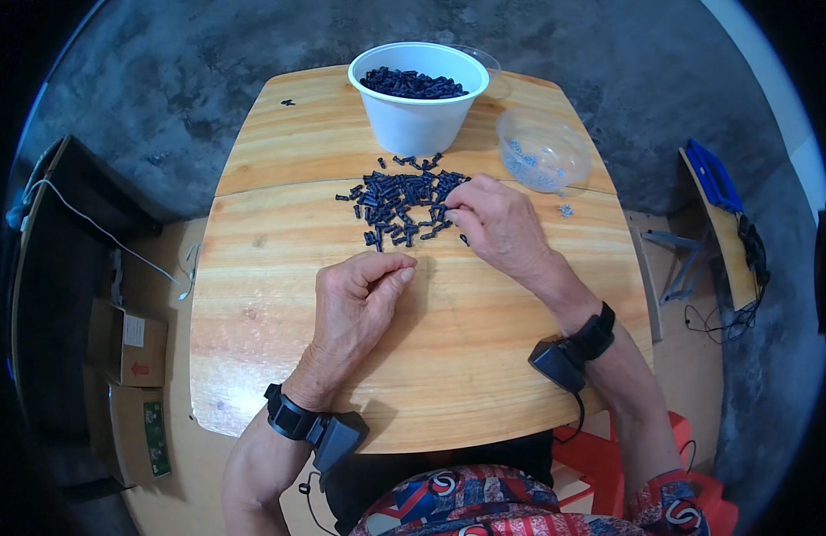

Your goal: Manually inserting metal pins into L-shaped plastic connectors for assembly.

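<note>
A loose pile of small black plastic parts (395,198) lies on the wooden table. At its right edge is my right hand (495,217), thumb and forefinger pinched together; what sits between the fingertips is hidden. Just below the pile, my left hand (355,290) is closed, thumb against the bent forefinger, and I cannot make out what it holds. Behind the pile stands a white tub (413,125) with many more black parts (413,83) in it. To the right, a clear plastic bowl (565,147) contains small silvery pieces (524,161).
Several silvery pieces (566,210) lie on the table (484,375) below the bowl. A few black bits (288,102) are at the far left. A clear round lid (484,62) shows behind the tub. Cardboard boxes (131,348) stand on the floor left; a red stool (591,464) is lower right.
</note>
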`<action>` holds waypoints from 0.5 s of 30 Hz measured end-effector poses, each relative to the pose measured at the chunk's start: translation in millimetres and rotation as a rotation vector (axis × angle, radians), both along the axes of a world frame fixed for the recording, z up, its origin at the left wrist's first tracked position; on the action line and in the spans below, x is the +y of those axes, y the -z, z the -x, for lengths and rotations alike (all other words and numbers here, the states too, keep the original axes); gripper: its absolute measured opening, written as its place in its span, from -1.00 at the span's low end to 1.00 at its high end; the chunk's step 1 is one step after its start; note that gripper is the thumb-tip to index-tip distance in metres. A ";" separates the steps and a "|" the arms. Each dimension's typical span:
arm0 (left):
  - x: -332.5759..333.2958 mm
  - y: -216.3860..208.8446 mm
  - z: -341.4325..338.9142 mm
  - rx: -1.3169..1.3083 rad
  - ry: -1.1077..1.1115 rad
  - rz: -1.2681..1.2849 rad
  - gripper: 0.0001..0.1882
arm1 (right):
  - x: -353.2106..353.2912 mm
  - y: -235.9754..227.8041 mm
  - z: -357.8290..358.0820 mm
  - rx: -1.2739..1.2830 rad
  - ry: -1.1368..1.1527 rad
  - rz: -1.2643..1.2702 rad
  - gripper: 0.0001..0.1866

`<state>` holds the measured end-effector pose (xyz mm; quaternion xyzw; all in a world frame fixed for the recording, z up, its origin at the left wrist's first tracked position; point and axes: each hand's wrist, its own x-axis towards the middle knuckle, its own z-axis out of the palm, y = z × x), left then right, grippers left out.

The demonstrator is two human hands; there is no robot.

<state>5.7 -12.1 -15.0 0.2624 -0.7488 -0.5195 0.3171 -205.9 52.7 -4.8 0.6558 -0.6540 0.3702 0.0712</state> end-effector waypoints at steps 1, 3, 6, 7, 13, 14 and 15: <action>0.4 -0.1 0.5 0.001 0.001 -0.001 -0.89 | -1.9 2.7 1.2 0.025 0.000 -0.058 -0.92; 0.3 -0.2 2.6 0.013 0.023 -0.001 -0.89 | -4.4 2.5 2.6 0.050 0.001 -0.118 -0.93; 1.3 -2.0 -0.4 0.004 0.020 -0.001 -0.89 | -9.2 1.0 -1.8 -0.012 0.031 -0.163 -0.93; 1.4 -4.1 -0.1 0.002 0.019 -0.004 -0.89 | -9.9 -1.7 -1.3 -0.020 0.033 -0.185 -0.94; 2.3 -7.7 -0.8 -0.039 0.030 0.027 -0.88 | -14.8 -10.7 -3.5 -0.107 0.066 -0.308 -0.89; 2.7 -8.5 -1.2 -0.048 0.039 0.056 -0.88 | -16.5 -11.4 -4.8 -0.097 0.064 -0.340 -0.89; 2.7 -8.3 -1.3 -0.057 0.049 0.086 -0.89 | -18.6 -11.2 -5.5 -0.101 0.062 -0.343 -0.89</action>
